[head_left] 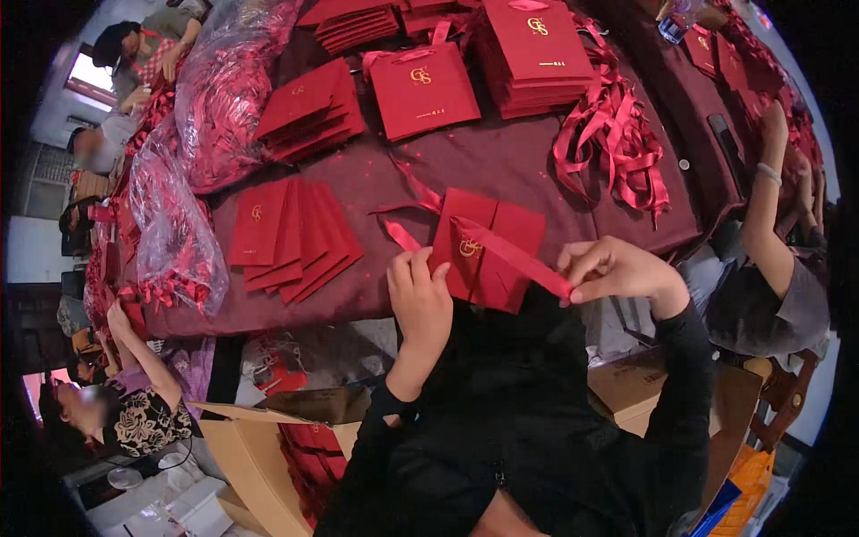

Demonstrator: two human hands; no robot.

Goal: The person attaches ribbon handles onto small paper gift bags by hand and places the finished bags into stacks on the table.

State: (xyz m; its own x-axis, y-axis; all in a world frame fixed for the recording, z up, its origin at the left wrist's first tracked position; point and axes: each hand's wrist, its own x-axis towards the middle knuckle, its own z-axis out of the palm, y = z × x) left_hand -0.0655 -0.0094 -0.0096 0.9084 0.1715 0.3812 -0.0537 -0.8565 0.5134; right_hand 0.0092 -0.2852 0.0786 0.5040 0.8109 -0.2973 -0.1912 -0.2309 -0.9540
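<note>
A red bag (523, 234) with a gold logo lies at the table's front edge. A red ribbon (519, 255) crosses its face, and its far end is pinched between the thumb and fingers of my right hand (617, 268). My left hand (420, 295) rests against the bag's left edge, with its fingers curled near a ribbon tail (401, 235). Fanned red bags (295, 240) lie to the left of my left hand. Behind the bag are a square red bag (425, 92), a tall stack of red bags (540, 54) and a heap of loose ribbons (617, 148).
Clear plastic sacks of ribbons (228, 107) stand on the left. Open cardboard boxes (255, 470) flank my body, one holding red bags. Several people work around the table; a person's arm (768, 206) reaches in on the right. A dark phone-like object (727, 143) lies nearby.
</note>
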